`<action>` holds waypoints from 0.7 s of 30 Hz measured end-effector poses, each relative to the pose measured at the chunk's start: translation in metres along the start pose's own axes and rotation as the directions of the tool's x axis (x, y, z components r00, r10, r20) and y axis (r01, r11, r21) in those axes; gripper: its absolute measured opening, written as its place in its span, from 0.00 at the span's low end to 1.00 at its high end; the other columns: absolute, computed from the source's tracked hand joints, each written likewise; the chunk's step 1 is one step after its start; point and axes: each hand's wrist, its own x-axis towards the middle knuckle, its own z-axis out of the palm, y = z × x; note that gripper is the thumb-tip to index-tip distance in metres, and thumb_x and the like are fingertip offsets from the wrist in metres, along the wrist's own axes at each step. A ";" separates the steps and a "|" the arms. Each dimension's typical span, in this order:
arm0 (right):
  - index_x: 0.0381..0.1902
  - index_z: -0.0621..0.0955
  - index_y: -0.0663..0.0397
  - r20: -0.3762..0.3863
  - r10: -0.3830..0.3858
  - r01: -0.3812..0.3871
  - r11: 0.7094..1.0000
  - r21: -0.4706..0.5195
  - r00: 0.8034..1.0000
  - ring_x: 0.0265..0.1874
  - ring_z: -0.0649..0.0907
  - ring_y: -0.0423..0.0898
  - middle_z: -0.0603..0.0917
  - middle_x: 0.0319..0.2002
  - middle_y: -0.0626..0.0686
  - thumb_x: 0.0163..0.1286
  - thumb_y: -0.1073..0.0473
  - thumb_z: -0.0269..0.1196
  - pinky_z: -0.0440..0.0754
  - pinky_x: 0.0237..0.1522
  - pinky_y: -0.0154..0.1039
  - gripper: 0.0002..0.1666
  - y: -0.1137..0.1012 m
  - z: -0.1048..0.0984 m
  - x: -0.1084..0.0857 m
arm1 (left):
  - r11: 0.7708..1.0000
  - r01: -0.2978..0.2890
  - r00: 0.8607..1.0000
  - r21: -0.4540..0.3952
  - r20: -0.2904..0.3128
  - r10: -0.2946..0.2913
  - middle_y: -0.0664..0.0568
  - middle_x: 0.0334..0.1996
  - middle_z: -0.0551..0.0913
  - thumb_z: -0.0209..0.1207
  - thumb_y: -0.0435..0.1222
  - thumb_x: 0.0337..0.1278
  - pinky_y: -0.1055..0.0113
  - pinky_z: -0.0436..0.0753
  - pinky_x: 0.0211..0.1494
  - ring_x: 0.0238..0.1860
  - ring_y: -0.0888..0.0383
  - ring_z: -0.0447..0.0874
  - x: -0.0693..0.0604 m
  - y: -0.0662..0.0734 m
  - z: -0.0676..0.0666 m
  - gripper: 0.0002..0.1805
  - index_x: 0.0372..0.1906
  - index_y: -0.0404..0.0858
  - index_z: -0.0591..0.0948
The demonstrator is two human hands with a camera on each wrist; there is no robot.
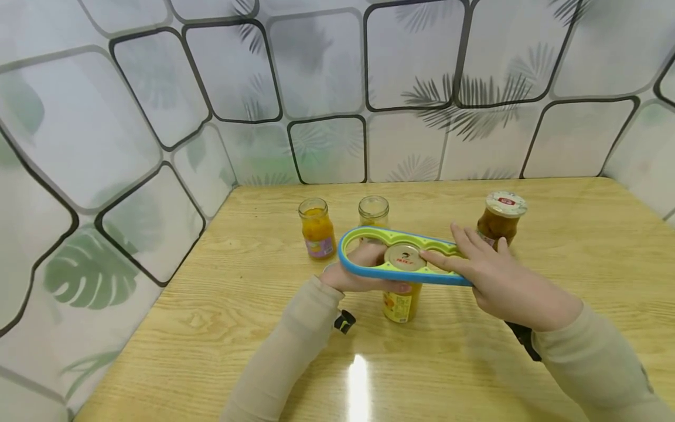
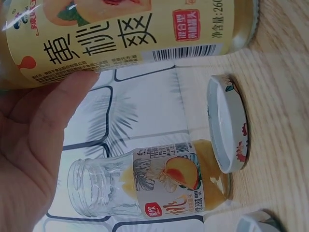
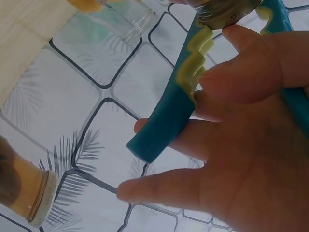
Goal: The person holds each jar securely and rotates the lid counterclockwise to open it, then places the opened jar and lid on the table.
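Note:
My left hand (image 1: 350,276) grips an upright glass jar of yellow peaches (image 1: 399,308), its yellow label (image 2: 120,38) large in the left wrist view. Around the jar's metal lid (image 1: 405,257) sits a blue and green jar opener (image 1: 437,279) with scalloped inner edges. My right hand (image 1: 501,284) holds the opener's right end, fingers over the top and thumb (image 3: 246,72) underneath. The index fingertip reaches the lid's edge, while the other fingers are spread. The opener's left end extends past the jar above my left hand.
Behind stand two lidless jars, one with orange fruit (image 1: 319,234), one with a pale label (image 2: 164,179). A loose lid (image 2: 229,123) leans by the latter. To the right is a lidded jar of brown contents (image 1: 501,217). Patterned walls border the wooden table (image 1: 211,316).

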 end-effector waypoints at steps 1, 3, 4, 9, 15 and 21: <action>0.63 0.64 0.35 0.007 0.009 -0.009 1.000 0.002 1.000 0.58 0.56 0.69 0.53 0.61 0.74 0.48 0.83 0.53 0.52 0.42 0.75 0.49 -0.001 0.000 0.000 | 1.000 0.001 1.000 -0.008 0.001 -0.001 0.56 0.48 0.77 0.65 0.42 0.45 0.76 0.68 0.51 0.46 0.69 0.72 0.000 0.000 0.000 0.28 0.55 0.39 0.72; 0.64 0.62 0.34 0.017 0.025 -0.025 1.000 0.001 1.000 0.59 0.54 0.70 0.51 0.62 0.73 0.47 0.83 0.53 0.49 0.41 0.76 0.50 -0.002 0.000 -0.001 | 1.000 -0.002 1.000 -0.024 -0.002 0.001 0.55 0.47 0.78 0.65 0.40 0.44 0.76 0.68 0.50 0.45 0.69 0.72 0.000 -0.001 0.000 0.28 0.54 0.39 0.73; 0.64 0.62 0.34 0.019 0.032 -0.032 0.999 0.000 0.999 0.59 0.54 0.71 0.50 0.62 0.73 0.47 0.83 0.53 0.48 0.41 0.76 0.51 -0.003 0.000 -0.001 | 0.999 -0.006 1.000 -0.032 -0.004 0.005 0.54 0.46 0.78 0.66 0.39 0.43 0.75 0.69 0.50 0.44 0.69 0.73 0.000 -0.001 0.000 0.28 0.53 0.38 0.73; 0.64 0.62 0.33 0.002 0.043 -0.043 0.998 -0.052 0.999 0.58 0.55 0.71 0.50 0.63 0.73 0.44 0.83 0.56 0.48 0.41 0.77 0.53 -0.008 0.000 -0.002 | 0.997 -0.015 1.000 -0.077 -0.002 0.015 0.52 0.44 0.79 0.66 0.35 0.42 0.74 0.72 0.47 0.41 0.68 0.74 0.001 -0.003 0.001 0.26 0.51 0.36 0.75; 0.65 0.59 0.33 -0.006 0.039 -0.039 0.994 -0.100 0.999 0.58 0.56 0.70 0.52 0.62 0.73 0.41 0.82 0.57 0.49 0.41 0.76 0.56 -0.012 0.003 -0.003 | 0.998 0.040 0.999 -0.052 0.008 -0.040 0.53 0.41 0.80 0.67 0.36 0.42 0.76 0.74 0.42 0.36 0.68 0.75 -0.002 -0.002 0.000 0.24 0.49 0.36 0.76; 0.64 0.62 0.34 -0.083 -0.005 -0.004 0.994 -0.106 0.997 0.51 0.68 0.67 0.61 0.58 0.71 0.39 0.81 0.59 0.58 0.43 0.72 0.55 -0.012 0.005 -0.003 | 0.996 0.052 0.998 -0.072 0.026 -0.050 0.53 0.44 0.78 0.65 0.37 0.45 0.74 0.72 0.46 0.42 0.67 0.74 -0.002 -0.001 0.000 0.25 0.52 0.38 0.74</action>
